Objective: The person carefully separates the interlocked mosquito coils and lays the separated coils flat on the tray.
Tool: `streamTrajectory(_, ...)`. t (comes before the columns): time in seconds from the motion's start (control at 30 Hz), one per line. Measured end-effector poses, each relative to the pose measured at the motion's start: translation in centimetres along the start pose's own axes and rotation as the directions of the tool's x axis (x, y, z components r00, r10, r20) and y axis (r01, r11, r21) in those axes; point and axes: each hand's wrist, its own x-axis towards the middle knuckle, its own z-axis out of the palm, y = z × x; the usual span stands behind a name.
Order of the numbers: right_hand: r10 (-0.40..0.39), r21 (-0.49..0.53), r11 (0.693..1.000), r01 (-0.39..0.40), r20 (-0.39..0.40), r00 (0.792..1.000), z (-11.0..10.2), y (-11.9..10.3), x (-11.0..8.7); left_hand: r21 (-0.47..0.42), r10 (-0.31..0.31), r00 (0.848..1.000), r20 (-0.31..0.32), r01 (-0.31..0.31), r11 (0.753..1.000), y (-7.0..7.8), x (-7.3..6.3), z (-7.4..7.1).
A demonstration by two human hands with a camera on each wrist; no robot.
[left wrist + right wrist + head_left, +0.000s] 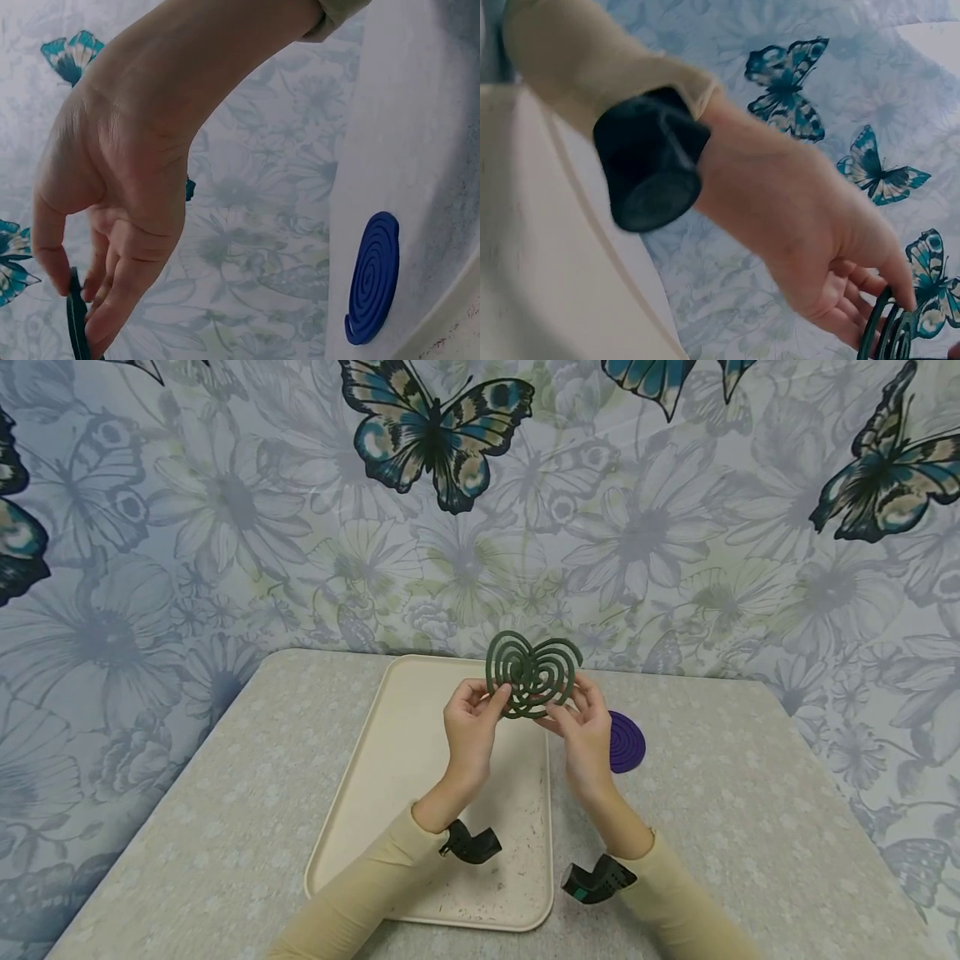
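Two dark green mosquito coils point(513, 647) are held up over the far right part of the tray, fanned apart at the top and overlapping lower down like a heart. My left hand point(471, 727) pinches the left coil between thumb and fingers. On the other side, my right hand point(587, 731) grips the right coil by its outer edge, thumb in front. Seen from the left wrist, the green coil point(77, 315) is nearly edge-on. The right wrist view shows several rings of the green coil point(885, 330) by the fingertips.
A cream tray point(375, 793) with dark crumbs on its near right part lies under the forearms. Right of it, a flat purple spiral coil point(628, 743) lies on the table point(720, 793), partly behind my right hand. A butterfly-print wall covering point(300, 560) rises behind the table.
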Motion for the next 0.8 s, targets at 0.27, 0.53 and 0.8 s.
streamTrajectory(0.27, 0.230, 0.208, 0.953, -0.220, -0.023, 0.973, -0.49, -0.39, 0.53, -0.190, -0.098, 0.993, -0.071, 0.083, 0.978, 0.25, 0.67, -0.36)
streamTrajectory(0.53, 0.200, 0.209, 0.959, -0.189, -0.031, 0.979, -0.65, -0.32, 0.63, -0.288, -0.145, 0.989, -0.033, 0.130, 0.949, 0.09, 0.86, -0.40)
streamTrajectory(0.8, 0.150, 0.161, 0.977, -0.142, -0.042, 0.988, -0.78, 0.14, 0.90, -0.279, -0.106, 0.993, -0.045, 0.090, 0.956, -0.18, 0.88, -0.47)
